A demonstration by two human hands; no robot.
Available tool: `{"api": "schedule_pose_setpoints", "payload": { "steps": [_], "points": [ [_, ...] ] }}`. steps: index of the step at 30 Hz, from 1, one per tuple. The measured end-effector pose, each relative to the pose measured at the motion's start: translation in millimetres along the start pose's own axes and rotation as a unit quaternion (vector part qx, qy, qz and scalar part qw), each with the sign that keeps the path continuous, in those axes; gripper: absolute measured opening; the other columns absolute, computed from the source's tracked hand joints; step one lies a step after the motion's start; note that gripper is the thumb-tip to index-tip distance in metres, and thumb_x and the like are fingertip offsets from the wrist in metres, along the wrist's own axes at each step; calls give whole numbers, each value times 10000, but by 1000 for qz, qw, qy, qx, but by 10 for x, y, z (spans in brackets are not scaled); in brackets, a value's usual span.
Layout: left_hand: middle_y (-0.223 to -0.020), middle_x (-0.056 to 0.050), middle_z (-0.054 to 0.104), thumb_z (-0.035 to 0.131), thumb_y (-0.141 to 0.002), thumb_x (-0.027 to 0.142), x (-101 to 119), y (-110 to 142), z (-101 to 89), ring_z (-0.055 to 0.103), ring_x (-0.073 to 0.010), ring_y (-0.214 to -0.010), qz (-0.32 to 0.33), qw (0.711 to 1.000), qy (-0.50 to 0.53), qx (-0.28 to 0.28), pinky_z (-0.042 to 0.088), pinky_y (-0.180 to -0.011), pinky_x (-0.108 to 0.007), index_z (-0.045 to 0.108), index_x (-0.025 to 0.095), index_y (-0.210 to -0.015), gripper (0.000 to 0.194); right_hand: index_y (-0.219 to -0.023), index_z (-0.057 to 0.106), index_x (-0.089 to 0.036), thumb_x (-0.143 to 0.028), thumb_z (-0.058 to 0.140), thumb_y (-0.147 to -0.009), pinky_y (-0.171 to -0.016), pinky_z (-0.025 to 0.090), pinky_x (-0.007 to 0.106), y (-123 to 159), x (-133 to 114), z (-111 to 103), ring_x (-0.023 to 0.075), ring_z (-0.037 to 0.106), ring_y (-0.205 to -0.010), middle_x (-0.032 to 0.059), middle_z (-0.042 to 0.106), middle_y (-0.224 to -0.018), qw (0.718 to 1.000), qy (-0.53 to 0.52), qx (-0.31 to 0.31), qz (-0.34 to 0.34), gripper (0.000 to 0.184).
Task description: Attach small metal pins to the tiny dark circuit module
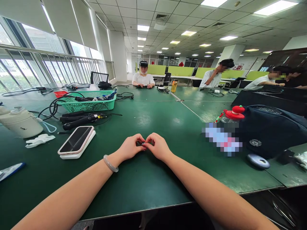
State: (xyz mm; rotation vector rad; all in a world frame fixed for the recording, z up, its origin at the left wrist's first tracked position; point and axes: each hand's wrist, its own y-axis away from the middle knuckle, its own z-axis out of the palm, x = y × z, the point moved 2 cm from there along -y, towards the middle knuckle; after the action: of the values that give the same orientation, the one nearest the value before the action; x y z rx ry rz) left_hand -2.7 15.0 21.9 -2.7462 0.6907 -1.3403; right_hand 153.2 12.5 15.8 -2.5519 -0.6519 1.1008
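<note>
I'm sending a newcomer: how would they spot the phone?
On the green table, find the mint basket. Closer in, left of the left hand, the phone lies on a white object. Its dark screen and pink rim distinguish it from the cream bottle.

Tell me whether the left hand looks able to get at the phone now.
Probably yes: the phone lies uncovered, with only bare tabletop between it and the left hand. That hand would likely first have to release the small item it pinches.

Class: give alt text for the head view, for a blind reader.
A person's left hand and right hand meet above a green table, pinching something too small to identify. A phone and teal basket lie left, a dark bag right.
</note>
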Motion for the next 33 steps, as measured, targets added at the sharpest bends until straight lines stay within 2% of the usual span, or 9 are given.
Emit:
{"api": "schedule_pose_setpoints", "payload": {
  "steps": [3, 7, 12, 16, 21, 27, 30, 33],
  "points": [
    [-782, -11, 647, 656, -653, 337, -37, -16, -34, 599, -173, -743, -35, 998, -36, 35, 459, -682, -288, 557, 201, -795, 219, -731, 589, -185, -270, 561, -803, -609, 370, 219, -7, 53, -10, 95, 474, -645, -12, 534, -721, 1000, 11, -9, 23, 115],
    [-791, -10, 649, 663, -641, 355, -111, -38, -95, 603, -179, -758, -80, 992, -63, 76, 459, -676, -284, 558, 206, -785, 233, -759, 638, -213, -342, 590, -787, -624, 367, 225, 29, 73, 48, 96, 497, -675, -9, 543, -784, 994, 75, -83, 4, 139],
    [-784, -7, 650, 654, -648, 337, -130, -40, -102, 606, -176, -772, -84, 992, -60, 75, 460, -686, -280, 561, 203, -796, 220, -817, 656, -229, -324, 579, -800, -665, 377, 234, 60, 31, 116, 108, 529, -732, 4, 561, -869, 983, 139, -117, -33, 124],
    [-796, -3, 653, 648, -654, 331, -131, -39, -71, 608, -175, -769, -69, 994, -61, 57, 461, -698, -286, 565, 208, -804, 211, -808, 662, -225, -256, 562, -807, -669, 385, 229, 56, 40, 89, 112, 543, -745, 9, 566, -850, 978, 154, -137, -13, 104],
    [-795, -2, 650, 648, -653, 328, -171, -49, -71, 608, -175, -768, -69, 994, -62, 58, 460, -690, -283, 557, 211, -793, 204, -923, 635, -243, -311, 575, -803, -682, 395, 234, 82, -12, 78, 122, 553, -778, 9, 566, -890, 978, 158, -128, -39, 151],
    [-812, -10, 655, 643, -652, 336, -184, -58, -78, 613, -182, -783, -72, 994, -64, 57, 461, -704, -290, 563, 209, -802, 212, -833, 626, -205, -265, 512, -844, -676, 391, 244, 92, -49, 171, 130, 549, -751, 28, 559, -874, 968, 194, -142, -69, 129],
    [-822, -11, 657, 653, -647, 334, -175, -53, -71, 614, -185, -800, -74, 994, -54, 51, 461, -724, -296, 568, 208, -801, 216, -820, 612, -194, -222, 489, -850, -676, 386, 231, 71, -27, 135, 118, 534, -748, 25, 553, -867, 980, 156, -114, -57, 130],
    [-827, -15, 657, 669, -639, 332, -153, -43, -51, 616, -185, -814, -67, 997, -25, 33, 461, -742, -300, 565, 203, -801, 232, -790, 597, -190, -189, 492, -841, -668, 385, 211, 38, -2, 59, 102, 514, -737, 7, 546, -822, 995, 73, -58, -29, 117]
  ]
}}
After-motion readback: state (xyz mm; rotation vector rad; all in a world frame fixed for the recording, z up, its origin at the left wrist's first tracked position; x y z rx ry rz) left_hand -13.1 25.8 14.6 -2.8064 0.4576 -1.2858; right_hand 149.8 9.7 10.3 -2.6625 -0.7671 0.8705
